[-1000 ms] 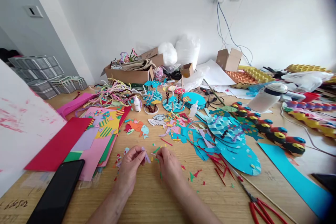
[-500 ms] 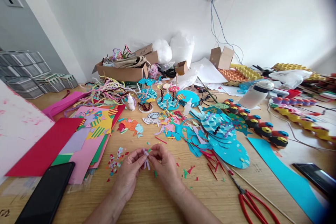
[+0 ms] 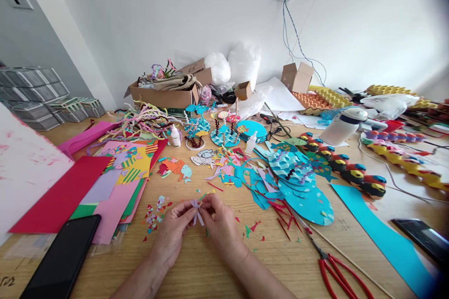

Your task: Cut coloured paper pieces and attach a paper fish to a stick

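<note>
My left hand [image 3: 177,222] and my right hand [image 3: 220,222] meet low in the middle of the view, above the wooden table. Between their fingertips is a small bunch of light purple paper strips [image 3: 199,216], its ends hanging apart. Thumb and forefinger of each hand are pinched on it. A tiny green piece shows by the right fingertips, but I cannot tell whether it is held. Small paper scraps [image 3: 154,215] lie left of my left hand, and green and red snippets [image 3: 250,230] lie right of my right hand. Beyond them rest orange and blue paper fish [image 3: 178,168].
Red-handled scissors [image 3: 338,271] and a thin stick [image 3: 347,254] lie at the right front. A black phone [image 3: 61,259] and coloured paper sheets [image 3: 115,205] are on the left. Glue bottles [image 3: 175,136], blue paper discs [image 3: 305,201] and pipe cleaners [image 3: 140,121] stand or lie farther back.
The purple strips have turned slightly between my fingers and their lower ends now splay more. My hands stay in nearly the same place; the view has shifted very slightly.
</note>
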Demonstrator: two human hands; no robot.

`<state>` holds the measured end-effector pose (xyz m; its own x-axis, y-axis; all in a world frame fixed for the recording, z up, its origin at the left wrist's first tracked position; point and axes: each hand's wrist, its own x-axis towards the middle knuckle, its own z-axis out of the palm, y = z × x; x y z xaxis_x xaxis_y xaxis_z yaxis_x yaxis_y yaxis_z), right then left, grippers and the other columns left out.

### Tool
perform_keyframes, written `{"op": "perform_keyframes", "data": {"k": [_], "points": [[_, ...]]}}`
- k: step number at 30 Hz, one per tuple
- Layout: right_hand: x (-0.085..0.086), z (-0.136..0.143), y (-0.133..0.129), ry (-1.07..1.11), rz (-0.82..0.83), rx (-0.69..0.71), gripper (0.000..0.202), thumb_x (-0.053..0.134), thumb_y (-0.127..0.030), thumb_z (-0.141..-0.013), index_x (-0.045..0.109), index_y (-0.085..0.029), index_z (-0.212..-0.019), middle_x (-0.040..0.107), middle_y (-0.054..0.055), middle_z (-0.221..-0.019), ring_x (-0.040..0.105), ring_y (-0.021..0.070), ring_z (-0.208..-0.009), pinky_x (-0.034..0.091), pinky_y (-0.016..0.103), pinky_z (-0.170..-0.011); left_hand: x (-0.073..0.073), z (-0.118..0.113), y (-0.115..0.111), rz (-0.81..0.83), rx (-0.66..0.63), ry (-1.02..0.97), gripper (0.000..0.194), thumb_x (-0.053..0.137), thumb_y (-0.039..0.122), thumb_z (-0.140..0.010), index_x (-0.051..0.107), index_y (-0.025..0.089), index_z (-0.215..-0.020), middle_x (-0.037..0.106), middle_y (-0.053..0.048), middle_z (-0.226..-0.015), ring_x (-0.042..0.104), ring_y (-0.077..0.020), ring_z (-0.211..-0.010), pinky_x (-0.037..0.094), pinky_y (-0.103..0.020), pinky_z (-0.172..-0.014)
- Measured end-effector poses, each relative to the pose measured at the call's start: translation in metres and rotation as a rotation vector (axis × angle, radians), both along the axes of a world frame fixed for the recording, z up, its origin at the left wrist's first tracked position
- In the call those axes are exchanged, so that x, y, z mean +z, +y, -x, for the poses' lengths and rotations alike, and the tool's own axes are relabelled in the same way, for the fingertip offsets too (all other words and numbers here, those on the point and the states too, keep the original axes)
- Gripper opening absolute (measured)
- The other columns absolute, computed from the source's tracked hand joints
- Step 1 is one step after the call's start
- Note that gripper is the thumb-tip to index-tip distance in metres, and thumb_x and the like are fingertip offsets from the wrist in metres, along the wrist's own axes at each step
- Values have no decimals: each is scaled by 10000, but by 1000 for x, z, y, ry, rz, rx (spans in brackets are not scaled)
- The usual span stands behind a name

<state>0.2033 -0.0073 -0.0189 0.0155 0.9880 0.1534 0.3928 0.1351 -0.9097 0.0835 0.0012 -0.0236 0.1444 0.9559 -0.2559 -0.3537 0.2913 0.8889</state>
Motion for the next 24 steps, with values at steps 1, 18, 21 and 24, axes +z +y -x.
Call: {"op": "perform_keyframes", "data": {"k": [1, 18, 21, 24], "points": [[1, 0, -1, -25, -13, 8, 94, 474, -126, -723, 500, -200, -775, 655, 9, -680, 609, 132, -610, 440, 206, -555, 0, 0, 0, 3, 8, 3, 185, 717, 250, -567, 695, 154, -724, 610, -3, -629, 446, -88, -553, 352, -193, -516], [14, -52, 15, -464, -2, 86, 196, 479, -111, -748, 658, -190, -738, 658, 19, -743, 585, 118, -685, 392, 182, -607, 7, 18, 11, 25, 276, -157, 195, 772, 188, -474, 648, 152, -620, 658, 9, -655, 568, -79, -624, 424, -155, -550], [18, -64, 16, -636, 109, 186, 210, 476, -100, -717, 665, -192, -712, 657, 19, -743, 582, 124, -693, 374, 187, -599, 8, 19, 12, 31, 248, -200, 184, 767, 193, -497, 642, 161, -628, 669, 3, -651, 602, -107, -676, 440, -163, -562], [19, -65, 16, -676, 137, 179, 207, 476, -106, -706, 668, -182, -720, 651, 39, -762, 579, 141, -722, 366, 199, -604, 7, 20, 12, 26, 238, -204, 177, 763, 198, -510, 636, 165, -628, 666, 8, -626, 602, -101, -640, 437, -157, -532]]}}
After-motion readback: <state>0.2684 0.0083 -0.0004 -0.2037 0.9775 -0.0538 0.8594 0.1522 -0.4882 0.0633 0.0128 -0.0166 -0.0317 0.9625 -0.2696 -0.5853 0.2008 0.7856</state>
